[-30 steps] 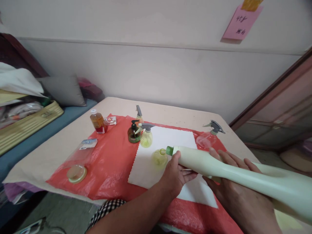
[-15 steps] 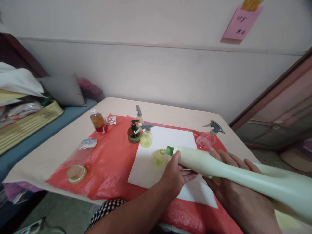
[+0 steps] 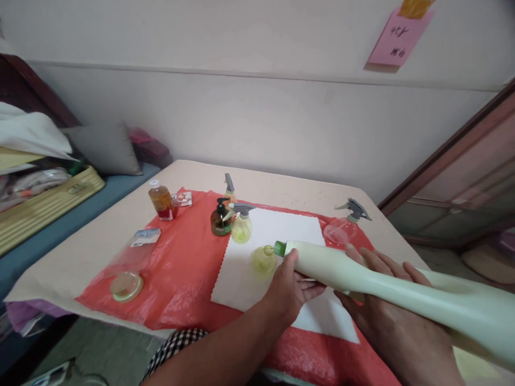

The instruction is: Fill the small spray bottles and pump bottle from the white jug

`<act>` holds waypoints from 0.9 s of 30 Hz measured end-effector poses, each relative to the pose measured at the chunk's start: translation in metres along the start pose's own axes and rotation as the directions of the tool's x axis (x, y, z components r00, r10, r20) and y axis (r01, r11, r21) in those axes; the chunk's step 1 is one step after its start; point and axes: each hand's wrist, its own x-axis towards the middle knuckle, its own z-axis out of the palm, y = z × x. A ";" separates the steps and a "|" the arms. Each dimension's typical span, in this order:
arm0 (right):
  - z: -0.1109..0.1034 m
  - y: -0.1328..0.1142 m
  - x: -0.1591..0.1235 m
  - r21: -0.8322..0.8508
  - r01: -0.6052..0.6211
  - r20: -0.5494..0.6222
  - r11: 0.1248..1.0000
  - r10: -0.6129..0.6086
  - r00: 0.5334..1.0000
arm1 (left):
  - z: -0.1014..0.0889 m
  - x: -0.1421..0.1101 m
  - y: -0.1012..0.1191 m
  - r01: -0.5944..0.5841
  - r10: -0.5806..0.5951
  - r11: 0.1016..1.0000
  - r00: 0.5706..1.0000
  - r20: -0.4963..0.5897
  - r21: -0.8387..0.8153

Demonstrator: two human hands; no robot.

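A large pale green jug (image 3: 325, 264) with a handle lies tilted nearly level, its green spout (image 3: 279, 248) pointing left. My left hand (image 3: 289, 289) supports its neck from below, thumb along the near side. My right hand (image 3: 388, 311) is wrapped around the jug's handle, partly hidden by it. Right by the spout is a rounded, clear bottle without a top (image 3: 263, 262), with yellowish liquid inside. It stands on a white sheet (image 3: 237, 284). Whether liquid is flowing from the spout, I cannot tell.
Behind the sheet are a grey-topped spray bottle (image 3: 241, 229) and a dark pump bottle (image 3: 221, 220). Another spray bottle (image 3: 341, 229) is at right. An amber bottle (image 3: 161, 201), a plastic packet (image 3: 137, 257) and a round lidded container (image 3: 126, 287) are at left on or beside red plastic (image 3: 181, 268).
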 end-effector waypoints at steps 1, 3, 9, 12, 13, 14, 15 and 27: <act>0.000 0.000 0.000 -0.001 0.000 0.008 1.000 0.000 1.000 | 0.000 0.000 0.000 0.001 -0.001 1.000 1.000 -0.004 0.000; -0.001 0.000 0.000 -0.003 -0.001 0.011 1.000 0.001 1.000 | 0.001 0.000 0.000 0.006 -0.006 1.000 1.000 -0.007 0.004; -0.001 0.000 0.000 -0.012 -0.005 0.020 1.000 0.005 1.000 | -0.001 0.001 0.000 0.001 -0.001 1.000 1.000 0.000 0.006; 0.000 0.000 0.000 -0.013 0.000 0.024 1.000 0.000 1.000 | -0.001 0.001 -0.001 0.002 -0.003 1.000 1.000 0.005 0.003; 0.001 0.000 0.000 -0.012 0.000 0.021 1.000 0.000 1.000 | -0.001 0.001 -0.001 0.002 -0.002 1.000 1.000 0.008 0.002; 0.001 0.000 0.000 -0.009 -0.002 0.018 1.000 0.002 1.000 | -0.001 0.001 -0.001 0.001 -0.001 1.000 1.000 0.007 0.002; 0.001 0.000 0.000 -0.005 -0.002 0.014 1.000 0.002 1.000 | -0.001 0.001 -0.001 0.000 0.000 1.000 1.000 0.004 0.004; 0.001 0.000 -0.001 -0.006 -0.005 0.035 1.000 0.005 0.999 | 0.000 -0.001 0.000 -0.002 0.002 1.000 1.000 0.002 0.012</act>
